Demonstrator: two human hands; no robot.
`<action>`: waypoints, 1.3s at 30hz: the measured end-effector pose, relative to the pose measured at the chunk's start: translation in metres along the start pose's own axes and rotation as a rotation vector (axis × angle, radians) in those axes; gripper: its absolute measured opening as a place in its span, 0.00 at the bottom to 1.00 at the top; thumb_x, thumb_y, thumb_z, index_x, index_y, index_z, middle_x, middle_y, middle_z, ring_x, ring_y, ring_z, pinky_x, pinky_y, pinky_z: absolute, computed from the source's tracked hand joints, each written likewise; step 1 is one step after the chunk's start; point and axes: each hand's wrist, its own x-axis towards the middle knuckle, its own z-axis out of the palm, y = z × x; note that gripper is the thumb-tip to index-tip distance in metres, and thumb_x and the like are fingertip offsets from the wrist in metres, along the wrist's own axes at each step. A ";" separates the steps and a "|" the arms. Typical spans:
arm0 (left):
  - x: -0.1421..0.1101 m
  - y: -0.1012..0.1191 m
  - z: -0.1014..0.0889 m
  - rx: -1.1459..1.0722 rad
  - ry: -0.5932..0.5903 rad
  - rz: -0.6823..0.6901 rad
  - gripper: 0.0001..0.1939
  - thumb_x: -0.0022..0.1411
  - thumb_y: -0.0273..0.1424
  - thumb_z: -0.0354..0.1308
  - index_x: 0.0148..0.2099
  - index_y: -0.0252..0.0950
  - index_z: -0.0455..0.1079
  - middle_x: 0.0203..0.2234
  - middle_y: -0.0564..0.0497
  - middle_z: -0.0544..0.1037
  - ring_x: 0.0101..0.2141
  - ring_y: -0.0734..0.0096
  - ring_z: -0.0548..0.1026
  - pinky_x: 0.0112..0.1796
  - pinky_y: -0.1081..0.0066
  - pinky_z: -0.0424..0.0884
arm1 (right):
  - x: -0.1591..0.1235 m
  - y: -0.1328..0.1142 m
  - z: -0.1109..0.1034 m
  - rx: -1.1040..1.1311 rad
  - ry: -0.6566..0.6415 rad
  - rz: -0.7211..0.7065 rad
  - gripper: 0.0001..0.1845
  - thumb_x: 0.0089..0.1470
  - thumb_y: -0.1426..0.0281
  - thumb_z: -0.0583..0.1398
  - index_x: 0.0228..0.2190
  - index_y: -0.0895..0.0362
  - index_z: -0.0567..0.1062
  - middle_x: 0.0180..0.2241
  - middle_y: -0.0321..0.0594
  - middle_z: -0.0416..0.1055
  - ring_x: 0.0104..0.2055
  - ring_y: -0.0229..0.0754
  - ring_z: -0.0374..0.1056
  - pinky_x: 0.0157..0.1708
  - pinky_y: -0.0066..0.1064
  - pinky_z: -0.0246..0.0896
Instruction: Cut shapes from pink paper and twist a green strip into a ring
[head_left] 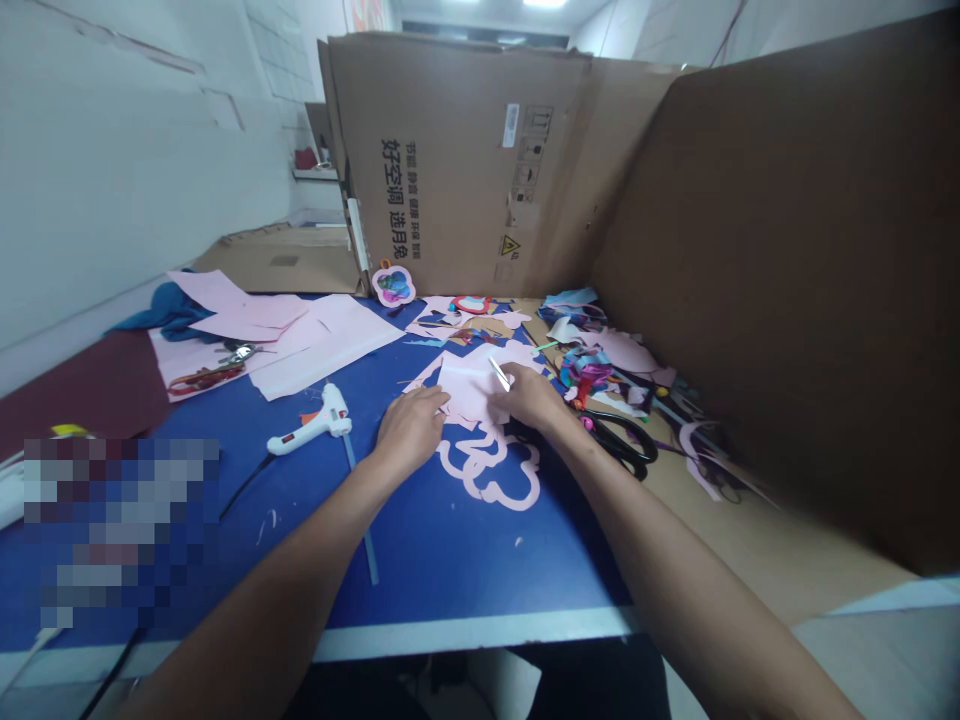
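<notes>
A pink paper sheet (471, 388) lies between the two hands, on a blue tabletop (450, 570). The left hand (409, 430) rests on its left edge, fingers together; whether they grip the sheet or only press on it, I cannot tell. The right hand (529, 395) is at the sheet's right side, its fingers bunched around a slim white piece (499, 373), too small to identify, whose tip points over the sheet.

Just below both hands lies a pink looped cut-out (499, 475). Left of the left hand sits a white glue gun (315, 425), its black cord (244, 495) trailing away. Right of the right hand lie black-handled scissors (622, 445), with a heap of coloured scraps (600, 370) beyond them. Farther out on the left are loose pink sheets (322, 345), and ahead of the hands stands a cardboard panel (457, 170).
</notes>
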 end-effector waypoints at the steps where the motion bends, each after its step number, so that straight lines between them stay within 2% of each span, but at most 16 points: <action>1: 0.000 0.000 -0.001 -0.015 0.013 -0.020 0.19 0.69 0.26 0.56 0.58 0.40 0.77 0.61 0.45 0.78 0.61 0.56 0.74 0.62 0.58 0.68 | 0.001 0.002 -0.002 0.017 0.022 -0.006 0.28 0.56 0.63 0.64 0.59 0.49 0.75 0.50 0.44 0.81 0.50 0.52 0.76 0.44 0.34 0.66; 6: 0.003 -0.007 -0.005 -0.021 0.118 -0.152 0.22 0.71 0.25 0.52 0.64 0.37 0.74 0.66 0.41 0.72 0.64 0.55 0.71 0.64 0.57 0.66 | 0.011 0.020 -0.018 0.046 0.242 0.088 0.20 0.60 0.64 0.59 0.52 0.52 0.80 0.46 0.47 0.82 0.48 0.52 0.76 0.44 0.35 0.66; 8: 0.003 -0.010 -0.007 0.026 0.113 -0.198 0.22 0.71 0.24 0.51 0.64 0.37 0.74 0.67 0.40 0.71 0.64 0.53 0.70 0.63 0.55 0.67 | 0.013 0.027 -0.025 0.038 0.298 0.125 0.20 0.61 0.63 0.58 0.51 0.54 0.80 0.45 0.49 0.81 0.48 0.54 0.76 0.45 0.36 0.66; 10: 0.002 -0.012 -0.010 0.078 0.058 -0.212 0.21 0.71 0.24 0.51 0.61 0.38 0.76 0.66 0.41 0.72 0.64 0.51 0.70 0.62 0.53 0.68 | 0.012 0.031 -0.030 -0.006 0.346 0.134 0.21 0.62 0.62 0.57 0.52 0.54 0.80 0.47 0.52 0.80 0.49 0.55 0.75 0.45 0.38 0.66; 14: 0.001 -0.008 -0.016 0.140 -0.016 -0.181 0.13 0.70 0.26 0.54 0.47 0.40 0.80 0.60 0.44 0.77 0.60 0.52 0.72 0.56 0.56 0.70 | 0.005 0.028 -0.033 -0.096 0.444 0.082 0.23 0.61 0.63 0.60 0.56 0.54 0.78 0.54 0.54 0.76 0.51 0.56 0.74 0.46 0.39 0.66; 16: 0.001 -0.004 -0.019 0.157 -0.019 -0.159 0.10 0.70 0.26 0.54 0.41 0.40 0.78 0.53 0.44 0.79 0.56 0.53 0.74 0.52 0.58 0.71 | 0.001 0.020 -0.029 -0.078 0.409 0.009 0.20 0.61 0.64 0.61 0.52 0.53 0.80 0.51 0.51 0.77 0.50 0.55 0.74 0.45 0.37 0.66; 18: 0.001 -0.002 -0.021 0.172 -0.020 -0.149 0.11 0.70 0.25 0.52 0.40 0.40 0.75 0.48 0.44 0.80 0.52 0.55 0.75 0.49 0.59 0.70 | -0.003 0.008 -0.023 -0.005 0.302 -0.093 0.16 0.60 0.65 0.61 0.48 0.52 0.82 0.46 0.46 0.80 0.47 0.52 0.76 0.42 0.34 0.66; 20: 0.001 -0.001 -0.021 0.177 -0.021 -0.156 0.12 0.70 0.23 0.49 0.40 0.39 0.74 0.47 0.44 0.80 0.50 0.55 0.75 0.46 0.59 0.70 | -0.008 -0.005 -0.017 0.071 0.191 -0.184 0.14 0.59 0.66 0.62 0.46 0.52 0.82 0.42 0.42 0.82 0.44 0.49 0.76 0.40 0.32 0.65; 23: 0.001 0.000 -0.020 0.140 -0.031 -0.149 0.09 0.70 0.25 0.52 0.42 0.40 0.73 0.47 0.45 0.80 0.49 0.56 0.75 0.44 0.60 0.69 | -0.015 -0.018 -0.010 0.093 0.130 -0.252 0.13 0.59 0.66 0.63 0.44 0.53 0.83 0.40 0.42 0.83 0.41 0.48 0.77 0.39 0.31 0.64; 26: 0.001 -0.001 -0.018 0.097 -0.042 -0.096 0.05 0.68 0.27 0.56 0.40 0.41 0.73 0.48 0.48 0.80 0.51 0.56 0.74 0.45 0.61 0.69 | -0.018 -0.021 -0.009 0.095 0.092 -0.266 0.13 0.59 0.66 0.63 0.45 0.53 0.83 0.39 0.41 0.83 0.40 0.47 0.77 0.38 0.31 0.63; 29: 0.002 -0.002 -0.016 0.087 -0.043 -0.083 0.07 0.69 0.27 0.55 0.37 0.41 0.72 0.48 0.47 0.80 0.51 0.57 0.74 0.46 0.61 0.69 | -0.018 -0.019 -0.010 0.090 0.045 -0.272 0.14 0.59 0.68 0.62 0.45 0.53 0.83 0.41 0.42 0.83 0.42 0.47 0.77 0.39 0.30 0.63; 32: 0.003 -0.003 -0.017 0.032 -0.018 -0.101 0.08 0.68 0.26 0.53 0.38 0.40 0.71 0.45 0.47 0.80 0.47 0.59 0.75 0.47 0.62 0.69 | -0.017 -0.016 -0.011 0.067 -0.025 -0.274 0.14 0.57 0.70 0.63 0.45 0.51 0.84 0.42 0.40 0.84 0.44 0.46 0.78 0.40 0.28 0.64; 36: 0.007 -0.005 -0.023 -0.112 0.062 -0.157 0.08 0.66 0.24 0.53 0.38 0.40 0.72 0.42 0.47 0.81 0.45 0.60 0.77 0.48 0.63 0.70 | -0.016 -0.012 -0.011 -0.013 -0.092 -0.232 0.14 0.59 0.66 0.63 0.46 0.49 0.84 0.42 0.40 0.84 0.44 0.46 0.78 0.40 0.28 0.64; 39: 0.009 -0.003 -0.030 -0.251 0.046 -0.183 0.07 0.66 0.26 0.54 0.38 0.41 0.72 0.38 0.50 0.83 0.41 0.62 0.79 0.44 0.65 0.71 | -0.013 -0.008 -0.009 -0.074 -0.121 -0.269 0.18 0.60 0.67 0.62 0.50 0.46 0.83 0.47 0.40 0.83 0.47 0.46 0.77 0.42 0.28 0.63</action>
